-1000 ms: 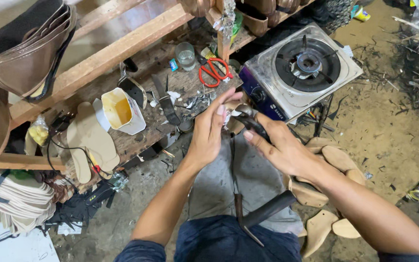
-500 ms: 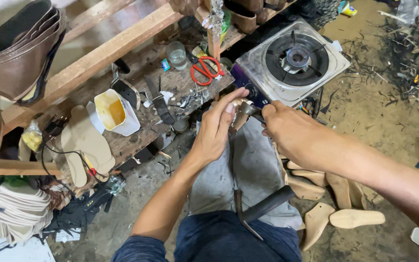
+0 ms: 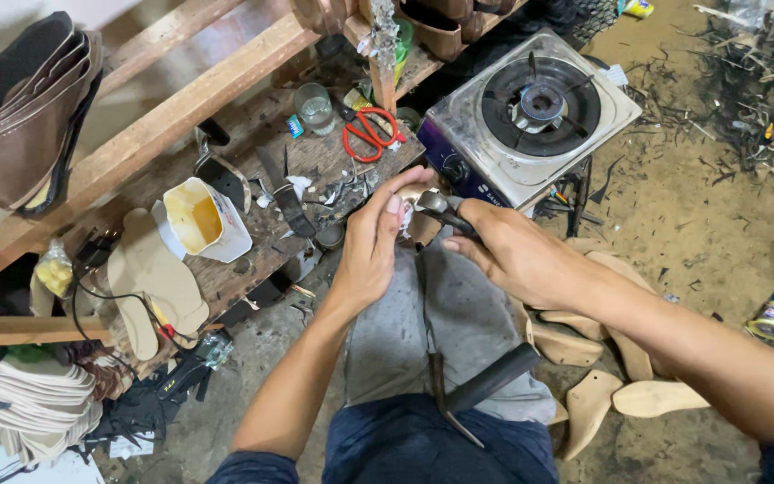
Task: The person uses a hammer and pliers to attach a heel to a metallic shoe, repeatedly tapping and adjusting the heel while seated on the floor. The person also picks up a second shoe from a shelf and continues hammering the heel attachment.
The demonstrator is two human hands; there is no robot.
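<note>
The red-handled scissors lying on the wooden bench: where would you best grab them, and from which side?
Take the scissors by their red loop handles, coming straight down from above. They lie flat on the workbench with the loops open and uncovered, while the blades point toward the cluttered bench middle. The drinking glass stands close on one side, so approach away from it.
</note>
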